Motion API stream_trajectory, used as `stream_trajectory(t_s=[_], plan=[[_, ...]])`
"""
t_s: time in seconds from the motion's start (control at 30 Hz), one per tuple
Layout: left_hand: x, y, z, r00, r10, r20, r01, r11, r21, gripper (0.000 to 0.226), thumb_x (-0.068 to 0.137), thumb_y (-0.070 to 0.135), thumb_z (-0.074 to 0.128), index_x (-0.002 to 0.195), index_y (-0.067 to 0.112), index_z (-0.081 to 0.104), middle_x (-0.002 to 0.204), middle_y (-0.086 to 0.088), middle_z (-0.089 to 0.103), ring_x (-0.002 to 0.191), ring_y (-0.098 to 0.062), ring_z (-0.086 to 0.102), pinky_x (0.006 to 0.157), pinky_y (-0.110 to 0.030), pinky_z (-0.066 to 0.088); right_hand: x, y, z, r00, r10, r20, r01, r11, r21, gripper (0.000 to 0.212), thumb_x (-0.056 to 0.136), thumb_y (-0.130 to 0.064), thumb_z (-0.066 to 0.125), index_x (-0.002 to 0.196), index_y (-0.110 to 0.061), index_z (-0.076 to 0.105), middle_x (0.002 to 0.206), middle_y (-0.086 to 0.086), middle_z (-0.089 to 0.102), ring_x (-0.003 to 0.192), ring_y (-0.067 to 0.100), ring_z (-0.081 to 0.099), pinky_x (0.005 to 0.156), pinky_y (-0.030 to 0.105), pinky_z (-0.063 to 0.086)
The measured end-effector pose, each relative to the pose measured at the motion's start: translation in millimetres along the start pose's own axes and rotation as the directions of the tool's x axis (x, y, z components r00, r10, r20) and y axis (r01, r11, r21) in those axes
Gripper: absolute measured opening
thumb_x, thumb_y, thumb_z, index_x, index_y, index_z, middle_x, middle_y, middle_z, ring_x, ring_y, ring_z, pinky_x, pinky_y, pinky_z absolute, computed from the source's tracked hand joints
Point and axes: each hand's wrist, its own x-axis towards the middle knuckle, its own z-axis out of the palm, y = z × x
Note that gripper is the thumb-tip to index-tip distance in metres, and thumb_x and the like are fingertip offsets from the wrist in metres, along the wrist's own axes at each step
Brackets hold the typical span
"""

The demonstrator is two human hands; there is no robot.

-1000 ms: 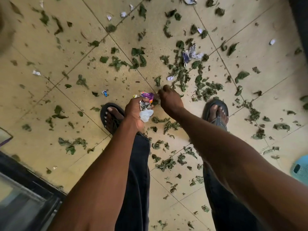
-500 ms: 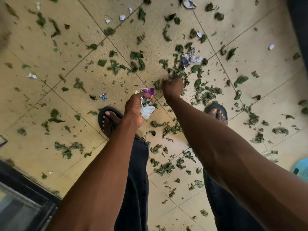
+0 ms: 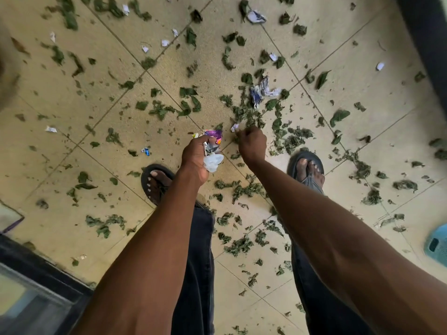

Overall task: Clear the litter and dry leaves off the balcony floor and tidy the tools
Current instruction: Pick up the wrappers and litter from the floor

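My left hand (image 3: pixel 196 155) grips a bunch of litter (image 3: pixel 212 151): a purple wrapper, crumpled foil and a white piece. My right hand (image 3: pixel 251 143) is just right of it, low over the tiled floor (image 3: pixel 72 146), fingers curled and pinching a small white paper scrap (image 3: pixel 234 127). Dry green leaves (image 3: pixel 290 139) lie scattered all over the tiles. A crumpled blue and white wrapper (image 3: pixel 261 91) lies beyond my right hand. A small blue wrapper (image 3: pixel 145 151) lies to the left of my left hand.
My feet in dark sandals (image 3: pixel 154 182) (image 3: pixel 307 170) stand either side of my arms. Small white paper bits (image 3: pixel 51 129) (image 3: pixel 380 66) dot the floor. A turquoise plastic object (image 3: pixel 436 243) shows at the right edge. A dark door frame (image 3: pixel 41 274) runs along the lower left.
My right hand has drawn back slightly from the leaf pile with a small white scrap pinched in it. My left hand keeps its bunch of litter.
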Motion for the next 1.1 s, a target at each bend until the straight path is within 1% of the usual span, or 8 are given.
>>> stream_trajectory(t_s=[0.17, 0.33, 0.53, 0.67, 0.73, 0.77, 0.9, 1.1], plan=[[19, 0, 2, 0.998, 0.049, 0.036, -0.051, 0.998, 0.044, 0.022, 0.093, 0.021, 0.055, 0.071, 0.018, 0.052, 0.053, 0.007, 0.051, 0.041, -0.010, 0.049, 0.052, -0.016, 0.041, 19, -19, 22, 0.997, -0.072, 0.036, 0.078, 0.979, -0.189, 0.019, 0.094, -0.021, 0.059, 0.102, -0.005, 0.065, 0.094, 0.008, 0.069, 0.081, 0.021, 0.064, 0.069, 0.031, 0.052], [17, -3, -2, 0.999, 0.042, 0.007, -0.042, 0.999, -0.031, 0.022, 0.090, 0.013, 0.056, 0.068, 0.017, 0.053, 0.060, 0.004, 0.050, 0.047, -0.011, 0.048, 0.048, -0.016, 0.044, 3, -33, 11, 0.931, 0.107, 0.350, -0.239, 0.902, 0.360, 0.021, 0.086, 0.002, 0.053, 0.068, -0.005, 0.061, 0.071, 0.010, 0.062, 0.062, 0.020, 0.059, 0.063, 0.039, 0.055], [3, -1, 8, 0.999, -0.033, 0.021, 0.033, 0.999, -0.016, 0.033, 0.093, 0.016, 0.055, 0.061, 0.018, 0.045, 0.041, 0.006, 0.043, 0.030, -0.008, 0.042, 0.036, -0.012, 0.039, 0, -19, -41, 0.944, 0.096, 0.314, -0.219, 0.896, 0.386, 0.025, 0.093, 0.008, 0.037, 0.110, -0.003, 0.052, 0.087, 0.015, 0.060, 0.060, 0.016, 0.053, 0.047, 0.028, 0.043], [5, 8, 25, 0.995, -0.047, 0.086, 0.050, 0.998, -0.027, 0.031, 0.097, 0.022, 0.049, 0.068, 0.021, 0.039, 0.051, 0.012, 0.045, 0.053, 0.019, 0.036, 0.104, -0.016, 0.020, 37, -20, -61, 0.993, -0.122, -0.004, 0.121, 0.991, -0.056, 0.027, 0.104, -0.031, 0.041, 0.094, -0.009, 0.052, 0.084, 0.004, 0.057, 0.065, 0.011, 0.048, 0.056, 0.027, 0.035], [8, 12, 32, 0.994, -0.029, 0.103, 0.030, 0.999, -0.013, 0.032, 0.094, 0.020, 0.052, 0.067, 0.021, 0.035, 0.042, 0.007, 0.041, 0.037, 0.009, 0.038, 0.051, -0.014, 0.000, 56, -29, -64, 0.980, -0.192, -0.058, 0.180, 0.968, -0.176, 0.031, 0.101, -0.042, 0.045, 0.107, -0.012, 0.046, 0.086, 0.000, 0.054, 0.066, 0.008, 0.047, 0.055, 0.029, 0.034], [9, 14, 35, 0.994, -0.004, 0.107, 0.005, 1.000, -0.009, 0.032, 0.091, 0.017, 0.055, 0.067, 0.021, 0.034, 0.040, 0.008, 0.038, 0.030, -0.001, 0.037, 0.053, -0.005, 0.043, 65, -33, -63, 0.974, -0.221, -0.052, 0.205, 0.955, -0.214, 0.040, 0.097, -0.047, 0.049, 0.115, -0.011, 0.043, 0.089, -0.001, 0.054, 0.067, 0.010, 0.049, 0.055, 0.029, 0.036], [13, 15, 42, 0.997, 0.038, 0.066, -0.037, 0.999, -0.018, 0.027, 0.097, 0.017, 0.048, 0.070, 0.018, 0.044, 0.044, 0.007, 0.047, 0.034, -0.007, 0.046, 0.040, -0.011, 0.039, 94, -35, -53, 0.965, -0.252, 0.071, 0.254, 0.832, -0.493, 0.044, 0.094, -0.037, 0.056, 0.126, -0.009, 0.045, 0.111, 0.013, 0.058, 0.090, 0.030, 0.059, 0.065, 0.033, 0.041], [3, 12, 48, 0.998, 0.040, 0.041, -0.041, 0.998, 0.036, 0.015, 0.094, 0.013, 0.047, 0.080, 0.013, 0.052, 0.070, -0.002, 0.059, 0.058, -0.014, 0.059, 0.056, -0.018, 0.049, 84, -38, -63, 0.986, 0.164, -0.008, -0.137, 0.849, 0.510, 0.017, 0.082, -0.008, 0.049, 0.090, 0.004, 0.056, 0.082, 0.015, 0.055, 0.073, 0.024, 0.054, 0.056, 0.030, 0.038]])
